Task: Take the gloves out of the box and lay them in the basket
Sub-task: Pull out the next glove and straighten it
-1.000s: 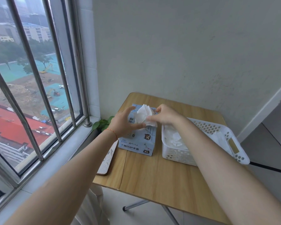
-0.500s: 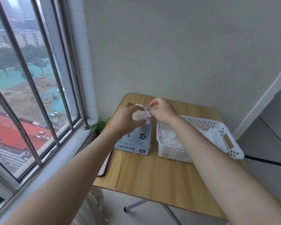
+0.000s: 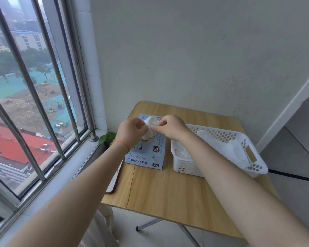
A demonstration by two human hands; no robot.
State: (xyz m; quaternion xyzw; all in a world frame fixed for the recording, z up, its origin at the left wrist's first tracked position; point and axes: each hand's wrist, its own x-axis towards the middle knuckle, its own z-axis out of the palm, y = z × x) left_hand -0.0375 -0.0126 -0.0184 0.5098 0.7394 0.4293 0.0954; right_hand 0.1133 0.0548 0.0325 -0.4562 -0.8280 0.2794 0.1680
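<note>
While your two hands meet above the glove box [image 3: 146,154], each pinches the same white glove [image 3: 151,129] between thumb and fingertips. Your left hand [image 3: 130,132], with a thin orange string at the wrist, grips the glove's left edge; your right hand [image 3: 171,129] grips its right edge, fingers curled. The glove hangs crumpled between the hands, its lower part reaching down to the box top; whether it has fully left the opening cannot be told. The box, pale blue with "XL" marks, lies flat on the wooden table [image 3: 168,189], toward the left side. Just beside it, to the right, stands the white perforated basket [image 3: 255,168], with several white gloves [image 3: 227,147] already lying inside it. Your right forearm crosses over the basket's near left corner. A green plant [image 3: 106,139] shows near the table's left edge, below the barred window [image 3: 43,104].
</note>
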